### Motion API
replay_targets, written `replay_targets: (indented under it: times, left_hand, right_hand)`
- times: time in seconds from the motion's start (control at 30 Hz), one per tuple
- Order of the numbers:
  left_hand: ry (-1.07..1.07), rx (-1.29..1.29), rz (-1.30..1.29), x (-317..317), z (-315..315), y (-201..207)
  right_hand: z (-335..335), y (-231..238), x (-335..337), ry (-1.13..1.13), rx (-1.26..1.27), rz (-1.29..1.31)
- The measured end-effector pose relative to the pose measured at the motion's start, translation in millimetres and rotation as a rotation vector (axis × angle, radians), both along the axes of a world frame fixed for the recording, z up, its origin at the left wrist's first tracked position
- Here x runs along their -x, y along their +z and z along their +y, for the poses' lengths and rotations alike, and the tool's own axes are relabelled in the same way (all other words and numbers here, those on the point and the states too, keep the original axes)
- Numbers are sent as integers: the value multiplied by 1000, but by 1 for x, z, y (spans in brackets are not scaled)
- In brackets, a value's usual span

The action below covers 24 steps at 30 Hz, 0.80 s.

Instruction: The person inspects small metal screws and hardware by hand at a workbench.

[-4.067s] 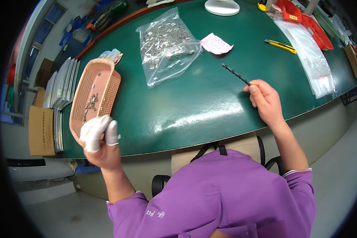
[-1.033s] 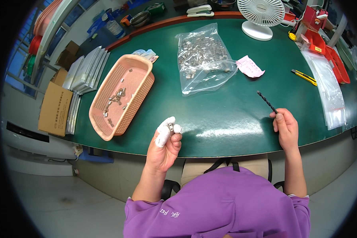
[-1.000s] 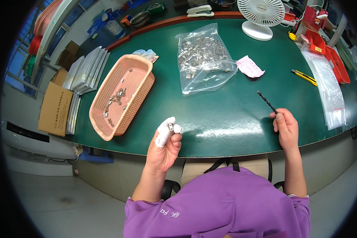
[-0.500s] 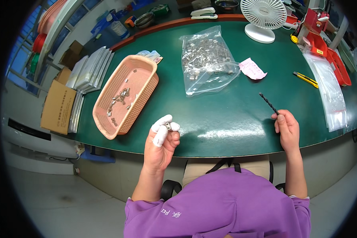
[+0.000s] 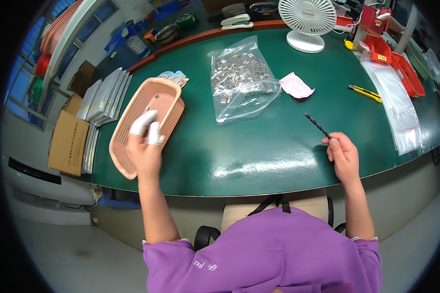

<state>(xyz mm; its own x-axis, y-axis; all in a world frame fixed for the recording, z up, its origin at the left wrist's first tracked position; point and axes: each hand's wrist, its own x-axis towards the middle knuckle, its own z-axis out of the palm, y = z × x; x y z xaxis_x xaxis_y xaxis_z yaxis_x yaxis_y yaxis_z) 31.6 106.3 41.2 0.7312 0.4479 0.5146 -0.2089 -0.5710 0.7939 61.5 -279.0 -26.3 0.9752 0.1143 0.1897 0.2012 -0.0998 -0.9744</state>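
Observation:
My left hand (image 5: 145, 151), with white coverings on some fingers, is over the near part of a pink plastic basket (image 5: 170, 128). Its fingers look apart, a little blurred, and no part shows between them. The hand hides most of the small metal pieces lying in the basket. On the right, my right hand (image 5: 343, 155) grips a black twist drill bit (image 5: 318, 125) by its shank, the fluted end pointing up and to the left above the green tabletop (image 5: 259, 146). A clear plastic bag (image 5: 242, 73) full of small metal pieces lies at the middle of the table.
A pink paper slip (image 5: 297, 86) lies beside the bag. Farther right are a yellow utility knife (image 5: 365, 93), clear plastic sleeves (image 5: 395, 112) and red bins (image 5: 407, 74). A white fan (image 5: 307, 43) stands at the back; a cardboard box (image 5: 67, 141) is at far left.
My left hand has moved left from the table's front edge to over the basket; the small metal piece it pinched no longer shows. My right hand still holds the drill bit. The view has shifted slightly.

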Motion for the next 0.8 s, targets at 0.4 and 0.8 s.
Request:
replay_targets:
  times: [0.4, 0.8]
  left_hand:
    - [-227, -945, 296, -129, -96, -60]
    - [-488, -1077, 266, -145, -84, -49]
  right_hand:
    - [-1, 3, 0, 16, -13, 13]
    - [-6, 7, 0, 37, 11, 52]
